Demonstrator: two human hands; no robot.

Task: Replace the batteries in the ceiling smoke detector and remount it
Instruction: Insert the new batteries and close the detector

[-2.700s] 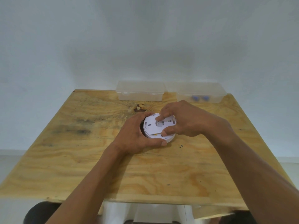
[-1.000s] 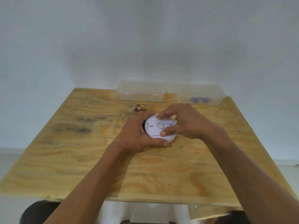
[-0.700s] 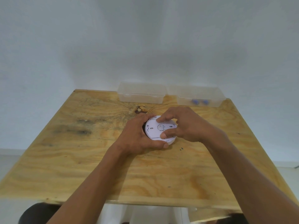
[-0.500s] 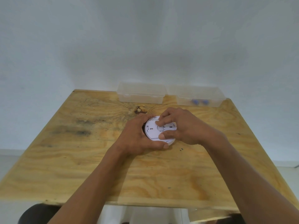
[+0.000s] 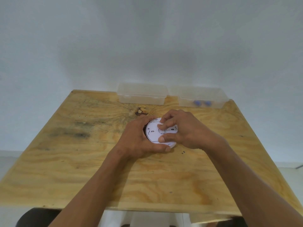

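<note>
A round white smoke detector (image 5: 153,133) lies back side up near the middle of the wooden table (image 5: 82,161). My left hand (image 5: 139,140) wraps around its left and near rim, thumb under the front edge. My right hand (image 5: 182,128) sits on its right side, fingers curled over the flat white mounting plate and thumb pressed against the plate's near edge. Both hands hide much of the detector's body.
Two clear plastic boxes stand at the table's far edge against the white wall: a lidded box (image 5: 142,94) on the left and a second box (image 5: 200,98) holding two blue batteries (image 5: 201,103) on the right. A dark knot (image 5: 140,111) marks the wood just beyond the detector.
My right hand's fingers have shifted round on the mounting plate, curling tighter over its far edge. My left hand and the detector stay in the same spot.
</note>
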